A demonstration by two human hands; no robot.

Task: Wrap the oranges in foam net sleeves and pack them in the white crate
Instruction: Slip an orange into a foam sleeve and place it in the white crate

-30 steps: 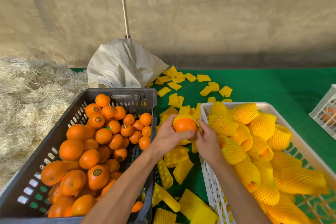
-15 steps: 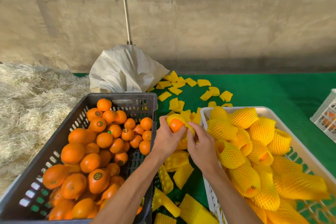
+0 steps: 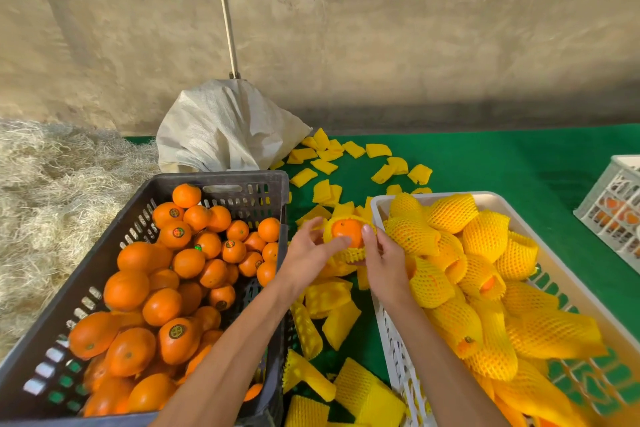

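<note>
While seemingly half-sleeved, orange (image 3: 347, 231) glossy, bright.

Narrow sleeve-strewn green mat (image 3: 485, 163) lane between dark crate (image 3: 273, 184) and heaped white crate (image 3: 375, 204).

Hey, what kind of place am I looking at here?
Probably a fruit packing area on a farm or in a warehouse: a dark crate heaped with bare oranges, a white crate of foam-netted ones, and loose yellow sleeves scattered on green matting below a bare concrete wall.
</note>
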